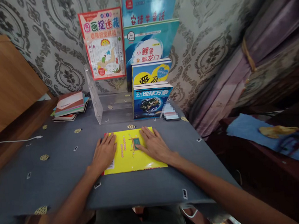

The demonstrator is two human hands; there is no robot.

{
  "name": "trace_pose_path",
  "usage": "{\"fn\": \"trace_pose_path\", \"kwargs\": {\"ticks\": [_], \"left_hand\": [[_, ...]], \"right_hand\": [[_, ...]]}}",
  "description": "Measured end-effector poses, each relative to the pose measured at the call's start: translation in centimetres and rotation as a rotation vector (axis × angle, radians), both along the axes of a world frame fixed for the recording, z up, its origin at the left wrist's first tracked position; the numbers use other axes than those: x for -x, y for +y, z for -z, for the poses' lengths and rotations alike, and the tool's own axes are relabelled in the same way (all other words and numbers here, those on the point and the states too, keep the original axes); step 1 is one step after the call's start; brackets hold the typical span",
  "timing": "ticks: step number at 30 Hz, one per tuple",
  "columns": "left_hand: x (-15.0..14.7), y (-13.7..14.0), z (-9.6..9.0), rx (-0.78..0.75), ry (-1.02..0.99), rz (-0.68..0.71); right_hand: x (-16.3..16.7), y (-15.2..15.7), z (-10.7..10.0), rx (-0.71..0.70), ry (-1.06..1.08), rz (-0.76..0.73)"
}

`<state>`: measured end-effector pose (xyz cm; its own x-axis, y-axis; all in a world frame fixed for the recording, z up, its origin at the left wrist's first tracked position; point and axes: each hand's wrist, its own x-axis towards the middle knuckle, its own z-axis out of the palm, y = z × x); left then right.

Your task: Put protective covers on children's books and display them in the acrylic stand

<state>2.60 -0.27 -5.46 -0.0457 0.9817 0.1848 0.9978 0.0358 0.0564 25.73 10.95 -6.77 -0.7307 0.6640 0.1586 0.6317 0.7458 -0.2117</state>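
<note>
Resting flat, unclenched, fingers extended, on a yellow book (133, 164): both hands, palms down. With the left hand (105, 153), covering the book's left edge; with the right hand (154, 145), covering its upper right part, thumb tip over a small green board (137, 143) printed on the cover. Beneath the book, lying flat with print running sideways: a grey desk (53, 181) patterned with pineapples. Just beyond, near the desk's far edge: a clear stand (95, 99). At its back left, upright: a red-bordered book (104, 46). On its right side, stepped upward toward the back: a globe-covered book (151, 103), then more books in blue, yellow and teal. Farther left: a stack of books (68, 104) and a white cable (17, 140). Behind everything: patterned wallpaper (64, 46). Off to the right: a tied mauve curtain (226, 83) and, lower, a blue cloth (242, 127).
</note>
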Motion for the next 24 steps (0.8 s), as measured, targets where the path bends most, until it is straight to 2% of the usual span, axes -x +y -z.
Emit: {"fn": "trace_pose_path", "kwargs": {"ticks": [4, 14, 20, 24], "left_hand": [[0.0, 0.1, 0.0, 0.004, 0.003, -0.002], [-0.7, -0.6, -1.4, -0.008, 0.101, -0.104], [0.8, -0.6, -2.2, 0.018, 0.071, -0.034], [2.9, -1.1, -1.4, 0.015, -0.056, 0.040]], "right_hand": [[-1.5, 0.4, 0.2, -0.024, -0.007, 0.063], [-1.3, 0.2, -0.3, -0.028, -0.001, 0.066], [-1.2, 0.1, -0.6, -0.023, -0.005, 0.070], [-1.2, 0.2, -0.3, -0.040, -0.009, 0.076]]}}
